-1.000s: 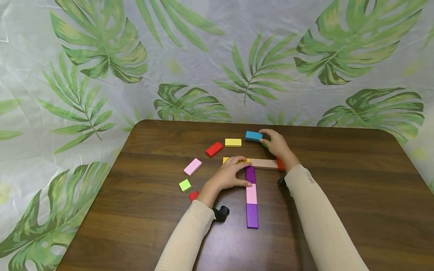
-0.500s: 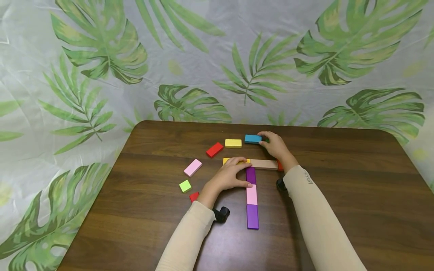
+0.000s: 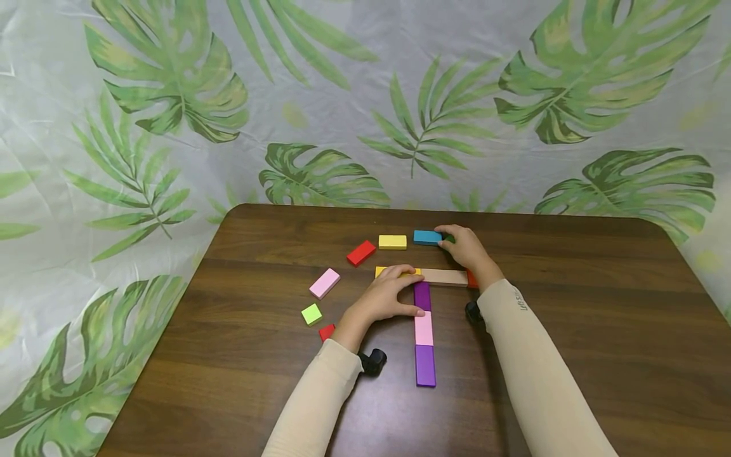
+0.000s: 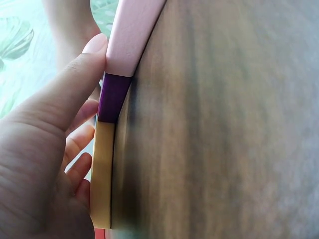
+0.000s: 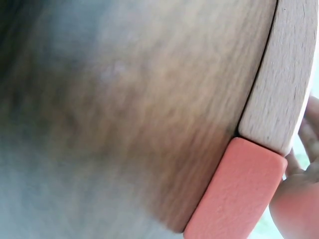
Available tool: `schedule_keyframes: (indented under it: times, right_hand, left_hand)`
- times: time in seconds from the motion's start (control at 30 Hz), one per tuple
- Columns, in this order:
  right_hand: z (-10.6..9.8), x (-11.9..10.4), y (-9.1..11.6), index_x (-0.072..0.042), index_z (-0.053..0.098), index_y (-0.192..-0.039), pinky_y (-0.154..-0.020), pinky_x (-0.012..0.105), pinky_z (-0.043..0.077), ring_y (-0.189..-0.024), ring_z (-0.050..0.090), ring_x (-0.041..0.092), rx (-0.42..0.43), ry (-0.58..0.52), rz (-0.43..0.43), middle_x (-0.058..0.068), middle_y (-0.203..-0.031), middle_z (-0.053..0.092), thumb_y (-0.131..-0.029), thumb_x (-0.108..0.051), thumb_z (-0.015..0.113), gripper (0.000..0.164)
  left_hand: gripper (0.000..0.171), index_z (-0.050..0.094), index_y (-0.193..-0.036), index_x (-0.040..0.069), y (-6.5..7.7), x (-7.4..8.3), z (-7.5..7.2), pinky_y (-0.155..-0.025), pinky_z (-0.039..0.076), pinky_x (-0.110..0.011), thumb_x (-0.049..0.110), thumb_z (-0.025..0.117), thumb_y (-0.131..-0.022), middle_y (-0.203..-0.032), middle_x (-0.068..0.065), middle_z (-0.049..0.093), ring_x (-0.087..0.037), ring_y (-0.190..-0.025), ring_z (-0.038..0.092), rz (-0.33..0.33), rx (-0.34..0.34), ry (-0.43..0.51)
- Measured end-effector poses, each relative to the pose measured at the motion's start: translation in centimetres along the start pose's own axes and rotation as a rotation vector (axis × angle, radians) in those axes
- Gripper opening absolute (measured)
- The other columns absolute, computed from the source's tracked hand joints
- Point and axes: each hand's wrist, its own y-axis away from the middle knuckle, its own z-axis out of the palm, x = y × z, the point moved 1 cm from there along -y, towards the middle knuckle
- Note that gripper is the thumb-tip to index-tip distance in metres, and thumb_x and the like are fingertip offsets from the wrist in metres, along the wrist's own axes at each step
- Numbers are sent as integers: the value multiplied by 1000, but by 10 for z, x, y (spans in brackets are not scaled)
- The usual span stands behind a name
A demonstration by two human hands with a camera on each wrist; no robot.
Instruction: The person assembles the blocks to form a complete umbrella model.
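Observation:
My left hand (image 3: 384, 297) rests over a T-shaped line of wooden blocks. Its fingertips lie at the yellow-orange block (image 3: 414, 273), its thumb where the upper purple block (image 3: 422, 296) meets the pink block (image 3: 424, 327). In the left wrist view, the thumb (image 4: 75, 82) lies along the blocks' edge. My right hand (image 3: 465, 246) pinches the right end of a blue block (image 3: 426, 237) at the back, finger on the far side, thumb on the near side. Part of a green block (image 3: 450, 238) shows under that hand, mostly hidden.
The crossbar continues with a beige block (image 3: 444, 277) and an orange-red block (image 5: 237, 189); a second purple block (image 3: 425, 365) ends the stem. Loose on the left lie a yellow block (image 3: 392, 242), a red block (image 3: 361, 253), a light pink block (image 3: 324, 283) and a lime block (image 3: 311, 314).
My right hand has brought the blue block slightly nearer to me, roughly level with the loose yellow block. The left hand has stayed in place.

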Motion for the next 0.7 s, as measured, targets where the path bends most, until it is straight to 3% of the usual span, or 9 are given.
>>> schedule_keyframes:
  times: [0.7]
  right_hand:
    - [0,4,1,-6,47,-130,-99,50,24,-125,29,36,0,-2,34,19,-134,38,-90,-11,55,41]
  left_hand:
    - [70,48,-131,24,0,1,0,-100,27,-34,54,68,-70,-133,5,37,-13,-125,26,-8,-6,7]
